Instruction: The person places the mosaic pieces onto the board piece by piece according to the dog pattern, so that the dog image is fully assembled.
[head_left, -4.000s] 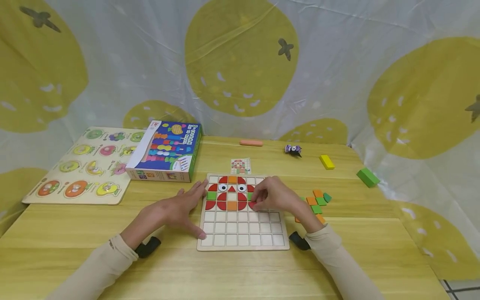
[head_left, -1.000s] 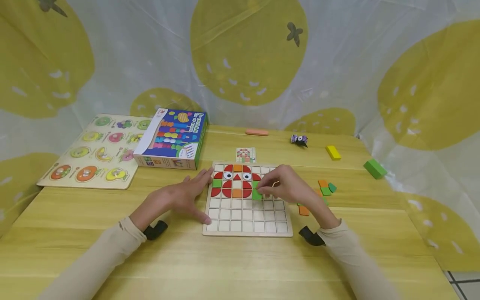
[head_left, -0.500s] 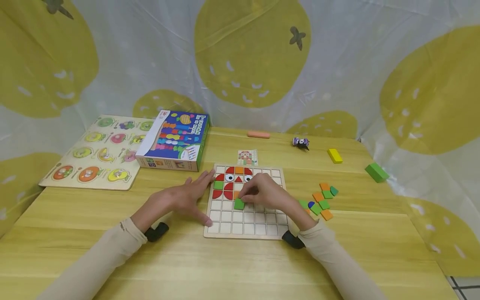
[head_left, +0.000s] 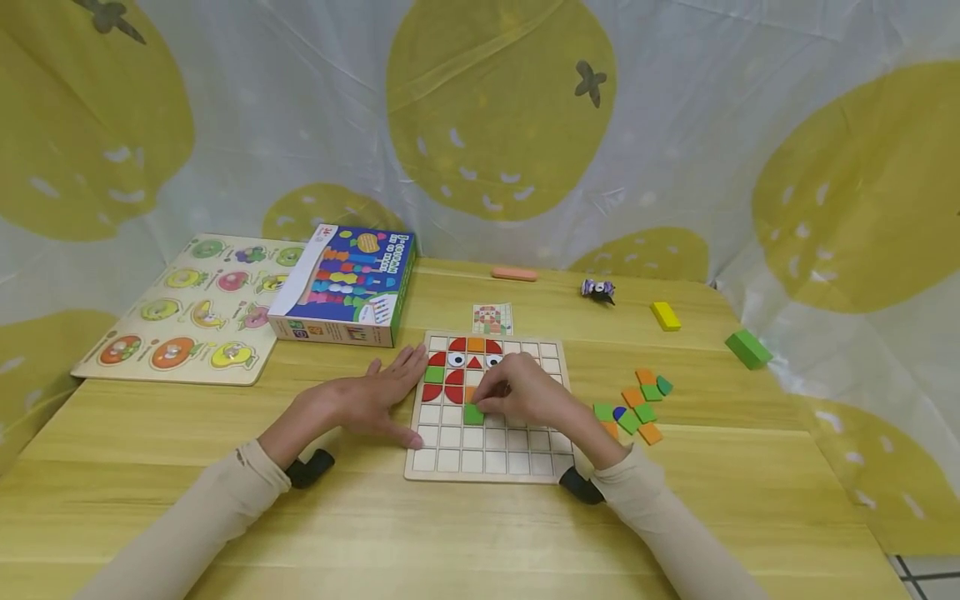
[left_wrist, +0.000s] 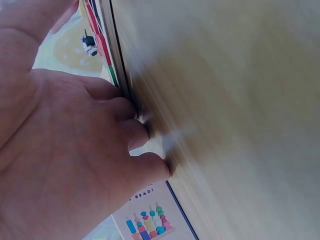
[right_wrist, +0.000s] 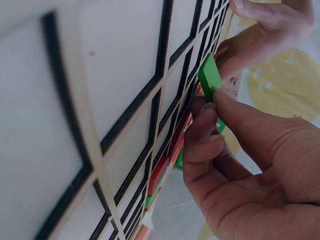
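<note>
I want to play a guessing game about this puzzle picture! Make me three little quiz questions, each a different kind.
1. True or false: the right hand pinches a green tile over the grid board.
2. The left hand rests flat: A) on the blue box, B) beside the board's left edge, C) on the loose tiles.
3. Fill in: the block farthest right on the table is ____.

Key: 1 true; 2 B; 3 green.
</note>
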